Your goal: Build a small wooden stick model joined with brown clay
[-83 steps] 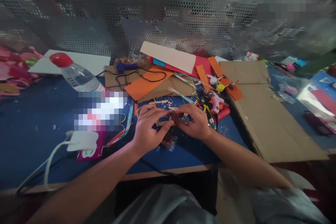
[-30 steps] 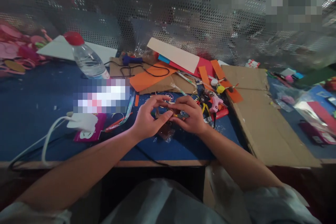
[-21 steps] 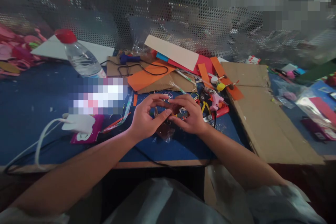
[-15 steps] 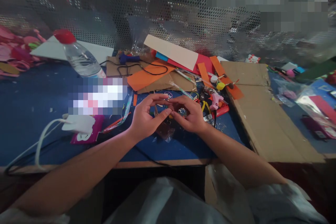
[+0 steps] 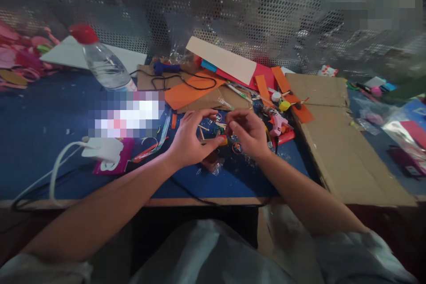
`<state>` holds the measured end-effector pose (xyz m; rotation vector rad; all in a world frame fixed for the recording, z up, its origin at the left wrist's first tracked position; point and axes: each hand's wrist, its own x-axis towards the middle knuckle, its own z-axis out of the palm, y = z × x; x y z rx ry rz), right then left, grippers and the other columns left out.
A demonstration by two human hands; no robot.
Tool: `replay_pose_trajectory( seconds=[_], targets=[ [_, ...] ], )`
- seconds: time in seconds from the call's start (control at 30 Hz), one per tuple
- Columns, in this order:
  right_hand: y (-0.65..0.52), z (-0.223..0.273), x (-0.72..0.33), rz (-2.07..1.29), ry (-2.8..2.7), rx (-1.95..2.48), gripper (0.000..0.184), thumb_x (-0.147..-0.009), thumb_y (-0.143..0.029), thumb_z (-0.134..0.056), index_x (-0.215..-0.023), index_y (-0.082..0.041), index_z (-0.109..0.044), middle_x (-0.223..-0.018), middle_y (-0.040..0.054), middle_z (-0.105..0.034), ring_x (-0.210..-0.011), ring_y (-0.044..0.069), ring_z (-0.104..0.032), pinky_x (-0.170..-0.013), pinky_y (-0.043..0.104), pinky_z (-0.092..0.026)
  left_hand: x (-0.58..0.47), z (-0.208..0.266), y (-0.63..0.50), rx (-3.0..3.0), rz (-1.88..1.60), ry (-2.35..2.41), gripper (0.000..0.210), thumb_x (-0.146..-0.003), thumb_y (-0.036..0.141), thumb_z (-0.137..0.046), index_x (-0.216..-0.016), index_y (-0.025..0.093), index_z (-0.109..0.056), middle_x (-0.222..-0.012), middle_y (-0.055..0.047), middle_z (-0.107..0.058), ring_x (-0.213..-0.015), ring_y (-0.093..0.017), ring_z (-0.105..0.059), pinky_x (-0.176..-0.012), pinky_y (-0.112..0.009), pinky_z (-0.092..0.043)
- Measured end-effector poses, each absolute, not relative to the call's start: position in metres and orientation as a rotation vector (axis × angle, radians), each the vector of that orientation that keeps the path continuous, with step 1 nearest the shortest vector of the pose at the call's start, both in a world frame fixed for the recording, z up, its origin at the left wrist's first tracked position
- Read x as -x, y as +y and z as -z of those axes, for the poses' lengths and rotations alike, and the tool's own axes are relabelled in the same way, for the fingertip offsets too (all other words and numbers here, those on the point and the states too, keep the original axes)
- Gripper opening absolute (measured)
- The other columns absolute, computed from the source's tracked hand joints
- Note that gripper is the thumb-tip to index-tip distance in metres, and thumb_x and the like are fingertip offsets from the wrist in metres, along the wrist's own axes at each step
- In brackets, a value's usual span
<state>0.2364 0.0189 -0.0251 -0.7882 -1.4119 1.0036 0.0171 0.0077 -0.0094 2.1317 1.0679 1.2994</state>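
My left hand (image 5: 189, 140) hovers above the blue table with its thumb and fingers spread wide apart. Close to its thumb tip is a small yellow-orange piece (image 5: 222, 140); I cannot tell whether the thumb touches it. My right hand (image 5: 249, 133) is just to the right, fingers curled in and pressed against the thumb. Whatever it may pinch is too small or hidden. Below and between the hands lie thin wooden sticks (image 5: 203, 133), a small brown piece in clear wrap (image 5: 213, 163) and other tiny bits.
Behind the hands lie orange sheets (image 5: 191, 93) and a beige sheet (image 5: 221, 58). A pink glue gun (image 5: 278, 124) is right of my right hand, with cardboard (image 5: 339, 142) beyond. On the left are a tilted water bottle (image 5: 106, 66) and a white charger (image 5: 103, 150) with cables.
My hands were together with fingertips meeting; now they are apart. The left hand has opened wider and the right fingers have curled in. The view has shifted slightly.
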Motion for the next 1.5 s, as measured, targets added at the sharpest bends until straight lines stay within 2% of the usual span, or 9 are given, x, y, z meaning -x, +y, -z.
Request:
replay_pose_trajectory(
  seconds=[0.1, 0.27, 0.37, 0.5, 0.7, 0.87, 1.07, 1.33, 1.5],
  targets=[
    [0.030, 0.025, -0.239, -1.283, -1.090, 0.798, 0.033, -0.088, -0.051, -0.094, -0.105, -0.028, -0.077, -0.099, -0.0020, -0.074, -0.066, 0.012, -0.071, -0.058, 0.027, -0.059, -0.018, 0.009, 0.008, -2.212, -1.176, 1.126, 0.059, -0.088, 0.028, -0.089, -0.143, 0.024, -0.067, -0.132, -0.009, -0.080, -0.128, -0.032, -0.071, -0.117, -0.055, -0.053],
    [0.038, 0.031, -0.245, -1.497, -1.044, 0.845, 0.042, -0.083, -0.053, -0.097, -0.108, -0.026, -0.075, -0.095, -0.0034, -0.072, -0.068, 0.011, -0.069, -0.057, 0.024, -0.060, -0.021, 0.016, 0.010, -2.201, -1.119, 1.154, 0.050, -0.089, 0.018, -0.084, -0.137, 0.026, -0.070, -0.118, -0.005, -0.084, -0.120, -0.031, -0.076, -0.112, -0.054, -0.053],
    [0.036, 0.034, -0.245, -1.447, -1.178, 0.833, 0.048, -0.078, -0.052, -0.104, -0.108, -0.027, -0.077, -0.092, -0.0043, -0.072, -0.067, 0.011, -0.068, -0.059, 0.024, -0.060, -0.023, 0.022, 0.011, -2.167, -1.132, 1.131, 0.051, -0.086, 0.014, -0.082, -0.133, 0.026, -0.072, -0.115, -0.005, -0.085, -0.116, -0.031, -0.078, -0.109, -0.053, -0.054],
    [0.033, 0.034, -0.246, -1.315, -1.381, 0.845, 0.048, -0.081, -0.060, -0.101, -0.109, -0.027, -0.081, -0.087, -0.0024, -0.075, -0.067, 0.014, -0.070, -0.062, 0.028, -0.063, -0.025, 0.022, 0.010, -2.146, -1.180, 1.108, 0.049, -0.084, 0.013, -0.081, -0.130, 0.025, -0.071, -0.122, -0.006, -0.084, -0.116, -0.029, -0.078, -0.106, -0.047, -0.055],
    [0.034, 0.035, -0.253, -1.161, -1.525, 0.800, 0.032, -0.086, -0.051, -0.100, -0.106, -0.029, -0.087, -0.098, 0.0007, -0.083, -0.073, 0.015, -0.075, -0.061, 0.027, -0.062, -0.026, 0.018, 0.008, -2.072, -1.212, 1.078, 0.041, -0.085, 0.013, -0.080, -0.123, 0.023, -0.068, -0.114, -0.004, -0.081, -0.105, -0.023, -0.076, -0.096, -0.040, -0.056],
    [0.031, 0.037, -0.253, -1.125, -1.558, 0.797, 0.037, -0.084, -0.046, -0.102, -0.112, -0.030, -0.086, -0.101, 0.0016, -0.085, -0.085, 0.018, -0.080, -0.073, 0.030, -0.069, -0.027, 0.022, 0.010, -2.055, -1.222, 1.039, 0.046, -0.085, 0.008, -0.079, -0.127, 0.022, -0.068, -0.116, -0.004, -0.083, -0.109, -0.024, -0.078, -0.098, -0.040, -0.057],
    [0.029, 0.036, -0.253, -0.961, -1.648, 0.811, 0.034, -0.085, -0.048, -0.101, -0.107, -0.029, -0.083, -0.096, 0.0004, -0.082, -0.079, 0.016, -0.076, -0.068, 0.029, -0.065, -0.028, 0.020, 0.010, -2.019, -1.229, 1.002, 0.045, -0.084, 0.005, -0.078, -0.124, 0.023, -0.069, -0.112, -0.002, -0.085, -0.107, -0.023, -0.081, -0.101, -0.040, -0.060],
    [0.029, 0.033, -0.252, -0.895, -1.718, 0.786, 0.029, -0.087, -0.049, -0.099, -0.106, -0.031, -0.085, -0.100, 0.0020, -0.083, -0.089, 0.020, -0.081, -0.082, 0.036, -0.071, -0.028, 0.019, 0.011, -2.048, -1.228, 1.022, 0.040, -0.086, 0.010, -0.080, -0.122, 0.023, -0.072, -0.113, -0.003, -0.085, -0.108, -0.025, -0.080, -0.102, -0.041, -0.060],
    [0.029, 0.033, -0.253, -0.876, -1.737, 0.776, 0.028, -0.089, -0.049, -0.098, -0.107, -0.032, -0.086, -0.102, 0.0029, -0.082, -0.091, 0.020, -0.082, -0.083, 0.036, -0.072, -0.028, 0.020, 0.011, -2.107, -1.209, 1.071, 0.036, -0.087, 0.012, -0.081, -0.120, 0.023, -0.075, -0.109, -0.003, -0.085, -0.104, -0.026, -0.078, -0.100, -0.043, -0.057]
  ],
)
